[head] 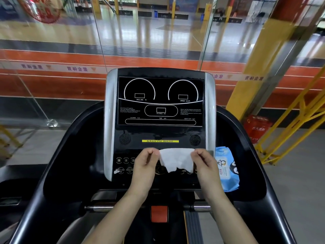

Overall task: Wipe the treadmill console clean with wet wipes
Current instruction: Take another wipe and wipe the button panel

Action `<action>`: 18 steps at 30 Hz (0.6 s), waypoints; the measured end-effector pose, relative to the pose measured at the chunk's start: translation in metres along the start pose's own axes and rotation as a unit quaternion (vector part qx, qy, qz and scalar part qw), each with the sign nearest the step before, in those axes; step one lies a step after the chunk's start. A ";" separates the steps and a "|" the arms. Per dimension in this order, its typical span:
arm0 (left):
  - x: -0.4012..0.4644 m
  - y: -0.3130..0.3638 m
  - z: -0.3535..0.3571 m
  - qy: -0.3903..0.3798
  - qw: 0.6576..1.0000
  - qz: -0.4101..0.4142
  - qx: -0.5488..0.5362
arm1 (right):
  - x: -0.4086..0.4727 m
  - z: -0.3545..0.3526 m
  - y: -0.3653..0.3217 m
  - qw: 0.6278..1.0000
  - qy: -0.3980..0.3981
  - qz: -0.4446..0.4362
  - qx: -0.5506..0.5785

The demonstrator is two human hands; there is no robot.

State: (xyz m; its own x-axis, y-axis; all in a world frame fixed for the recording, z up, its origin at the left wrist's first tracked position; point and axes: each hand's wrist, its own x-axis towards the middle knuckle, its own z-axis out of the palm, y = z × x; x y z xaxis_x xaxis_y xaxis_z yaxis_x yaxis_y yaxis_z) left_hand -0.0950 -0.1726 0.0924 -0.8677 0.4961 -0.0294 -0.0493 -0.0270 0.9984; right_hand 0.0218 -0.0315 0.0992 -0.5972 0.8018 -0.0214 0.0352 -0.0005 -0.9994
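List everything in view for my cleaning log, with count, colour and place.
wet wipe: one, white, stretched between both hands in front of the button panel
console: one, black with silver sides, centre
wipes pack: one, blue, right of the console on the treadmill's ledge
yellow label: one, below the display
safety key: one, orange-red, below the console
red box: one, on the floor at right
left hand: pinches the wipe's left edge
right hand: pinches the wipe's right edge

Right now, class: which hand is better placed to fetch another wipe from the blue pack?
The right hand: the blue pack lies just beside it, right of the console. The left hand would cross over.
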 end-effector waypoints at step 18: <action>0.010 0.005 0.005 -0.176 0.983 0.028 0.034 | 0.013 -0.003 -0.016 0.996 -0.048 -0.073 -0.023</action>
State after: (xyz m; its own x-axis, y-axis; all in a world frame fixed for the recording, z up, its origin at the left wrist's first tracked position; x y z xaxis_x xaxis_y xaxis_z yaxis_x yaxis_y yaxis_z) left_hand -0.1014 -0.1638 0.0975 -0.6430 0.7652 0.0312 0.0371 -0.0096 0.9993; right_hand 0.0162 -0.0197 0.1146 -0.6728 0.7300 0.1197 -0.0232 0.1408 -0.9898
